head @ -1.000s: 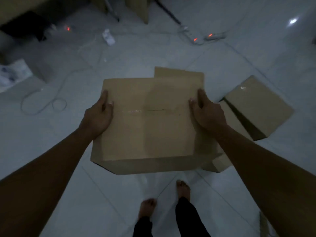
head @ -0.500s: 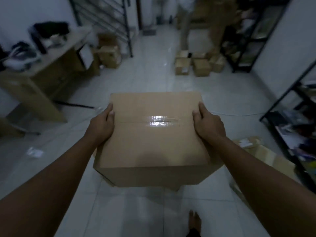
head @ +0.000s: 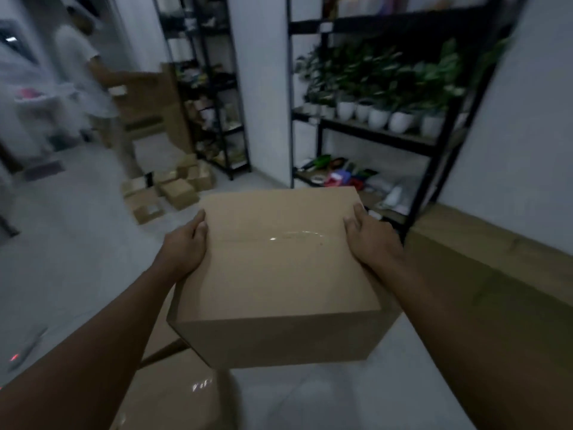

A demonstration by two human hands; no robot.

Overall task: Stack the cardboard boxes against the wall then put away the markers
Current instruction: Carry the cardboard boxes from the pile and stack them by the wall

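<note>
I carry a closed brown cardboard box [head: 279, 274], taped along its top seam, above the floor in the middle of the view. My left hand [head: 186, 246] grips its left edge, thumb on the top face. My right hand [head: 372, 240] grips the right edge the same way. A second brown box [head: 173, 395] lies on the floor below and to the left of the carried one. No markers can be made out.
A long low cardboard piece [head: 496, 274] lies along the white wall [head: 511, 150] at right. A black shelf rack [head: 412, 141] holds potted plants and coloured items. Several small boxes [head: 167, 190] sit on the floor ahead-left, near another person [head: 83, 72].
The box has been lifted off the floor and carried round to the right. The view swung from the floor up to the room, then towards the plant rack and the wall.
</note>
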